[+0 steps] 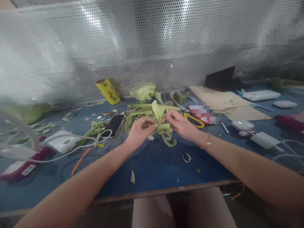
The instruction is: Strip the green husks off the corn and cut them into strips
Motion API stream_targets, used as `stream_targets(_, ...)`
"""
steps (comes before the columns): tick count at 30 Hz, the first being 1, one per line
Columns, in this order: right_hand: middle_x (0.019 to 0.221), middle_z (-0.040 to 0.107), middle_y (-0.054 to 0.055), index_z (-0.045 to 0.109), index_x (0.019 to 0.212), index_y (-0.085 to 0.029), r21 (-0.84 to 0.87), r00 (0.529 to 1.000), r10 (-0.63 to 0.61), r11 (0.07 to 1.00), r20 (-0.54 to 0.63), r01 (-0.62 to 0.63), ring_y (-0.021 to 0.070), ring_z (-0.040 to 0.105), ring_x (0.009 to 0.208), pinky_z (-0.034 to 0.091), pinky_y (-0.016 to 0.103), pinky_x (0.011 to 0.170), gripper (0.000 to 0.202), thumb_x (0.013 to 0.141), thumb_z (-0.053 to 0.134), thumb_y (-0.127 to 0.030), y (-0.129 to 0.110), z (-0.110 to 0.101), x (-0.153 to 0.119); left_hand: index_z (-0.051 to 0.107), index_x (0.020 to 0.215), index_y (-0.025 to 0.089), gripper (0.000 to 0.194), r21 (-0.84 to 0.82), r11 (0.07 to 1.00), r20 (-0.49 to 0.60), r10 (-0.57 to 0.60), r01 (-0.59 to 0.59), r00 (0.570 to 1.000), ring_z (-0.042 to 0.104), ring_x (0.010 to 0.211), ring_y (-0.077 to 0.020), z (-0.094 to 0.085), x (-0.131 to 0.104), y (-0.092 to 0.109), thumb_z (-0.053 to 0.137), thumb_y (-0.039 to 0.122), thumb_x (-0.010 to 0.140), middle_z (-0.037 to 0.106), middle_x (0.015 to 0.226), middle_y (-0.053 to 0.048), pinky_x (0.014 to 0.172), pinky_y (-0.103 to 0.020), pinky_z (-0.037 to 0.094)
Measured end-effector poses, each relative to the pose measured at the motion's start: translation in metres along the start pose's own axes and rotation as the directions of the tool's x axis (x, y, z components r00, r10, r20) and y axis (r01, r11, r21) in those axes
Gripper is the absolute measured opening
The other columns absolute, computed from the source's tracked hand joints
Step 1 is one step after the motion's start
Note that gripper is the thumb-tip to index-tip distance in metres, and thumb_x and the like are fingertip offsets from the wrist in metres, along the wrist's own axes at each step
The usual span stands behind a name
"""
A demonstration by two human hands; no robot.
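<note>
Both hands meet over a bundle of pale green leafy strips, which look like corn husk (157, 110). My left hand (142, 129) is closed, thumb and fingers pinching the bundle's left side. On the other side, my right hand (180, 124), with a bracelet at its wrist, is closed with its fingertips pinched at the husk. Curled strips (169, 139) hang from the bundle below the fingers. Behind it lie more loose husk leaves (144, 93). Yellow-handled scissors (194, 121) rest just beyond my right hand.
A black phone (115, 125) lies left of my hands, with a white cable (78, 151) and white charger (62, 141) nearby. A yellow tube (108, 91) leans at the perforated metal screen (152, 41). Brown paper (218, 98) and a white adapter (266, 140) lie right.
</note>
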State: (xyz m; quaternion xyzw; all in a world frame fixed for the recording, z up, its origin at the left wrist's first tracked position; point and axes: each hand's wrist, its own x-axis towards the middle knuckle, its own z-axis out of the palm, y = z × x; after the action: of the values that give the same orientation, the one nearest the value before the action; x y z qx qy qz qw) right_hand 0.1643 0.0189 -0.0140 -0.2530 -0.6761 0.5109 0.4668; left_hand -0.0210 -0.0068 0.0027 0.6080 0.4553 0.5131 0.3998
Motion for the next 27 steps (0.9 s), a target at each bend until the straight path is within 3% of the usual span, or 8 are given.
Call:
stream_targets(4,0.087,0.056,-0.001,0.041,0.079,-0.023,-0.006,0.999,0.011,1.0,0.033,-0.01,0.0091,0.034,0.055,0.033,0.024,0.051,0.024,0.089,0.046,-0.043,-0.001,0.001,0.0,0.063,0.07,0.017,0.015,0.029,1.0,0.091,-0.005,0.002,0.996,0.054,0.064,-0.0126,0.002,-0.004,0.004,0.07,0.03,0.066,0.061,0.069,-0.001,0.063,-0.026,0.043)
stream_targets(9,0.086,0.056,0.0,0.042,0.08,-0.023,-0.02,0.998,0.01,1.0,0.058,-0.009,0.0105,0.041,0.061,0.034,0.024,0.054,0.02,0.091,0.044,-0.04,0.0,0.001,0.0,0.061,0.066,0.018,0.017,0.18,0.982,0.019,0.058,-0.06,0.998,0.05,0.061,-0.0121,0.0,-0.004,0.005,0.061,0.032,0.075,0.058,0.066,0.0,0.059,-0.025,0.039)
stream_targets(14,0.077,0.05,-0.001,0.041,0.076,-0.022,-0.166,0.999,0.015,0.986,0.037,-0.008,0.0111,0.043,0.063,0.036,0.025,0.057,0.017,0.09,0.042,-0.032,-0.003,0.0,0.001,0.056,0.057,0.018,0.019,0.148,0.981,-0.008,0.127,-0.124,0.992,0.053,0.071,-0.0134,0.0,-0.003,0.006,0.065,0.029,0.07,0.061,0.077,-0.002,0.065,-0.026,0.041)
stream_targets(19,0.064,0.042,-0.004,0.044,0.074,-0.021,-0.433,0.999,-0.05,0.9,0.006,0.048,0.011,0.04,0.057,0.034,0.026,0.057,0.014,0.087,0.045,-0.025,-0.013,0.001,0.0,0.055,0.057,0.018,0.019,0.057,0.982,0.011,0.182,-0.182,0.983,0.05,0.067,-0.0129,0.0,-0.004,0.005,0.064,0.028,0.071,0.054,0.069,0.0,0.064,-0.027,0.039)
stream_targets(24,0.066,0.047,-0.002,0.046,0.073,-0.02,-0.619,0.989,-0.145,0.774,0.031,0.133,0.0115,0.042,0.059,0.033,0.025,0.056,0.013,0.086,0.045,-0.019,-0.019,0.007,-0.004,0.057,0.058,0.018,0.016,0.245,0.934,-0.002,0.271,-0.262,0.963,0.045,0.061,-0.0115,-0.002,-0.003,0.002,0.066,0.023,0.07,0.049,0.067,0.0,0.056,-0.026,0.035)
stream_targets(27,0.071,0.051,0.0,0.048,0.073,-0.019,-0.686,0.975,-0.203,0.697,0.091,0.21,0.0123,0.046,0.064,0.035,0.025,0.059,0.012,0.084,0.045,-0.013,-0.019,0.011,-0.006,0.054,0.057,0.017,0.017,0.318,0.889,0.046,0.332,-0.329,0.942,0.049,0.065,-0.0123,-0.002,-0.003,0.001,0.065,0.021,0.07,0.053,0.071,-0.002,0.054,-0.024,0.035)
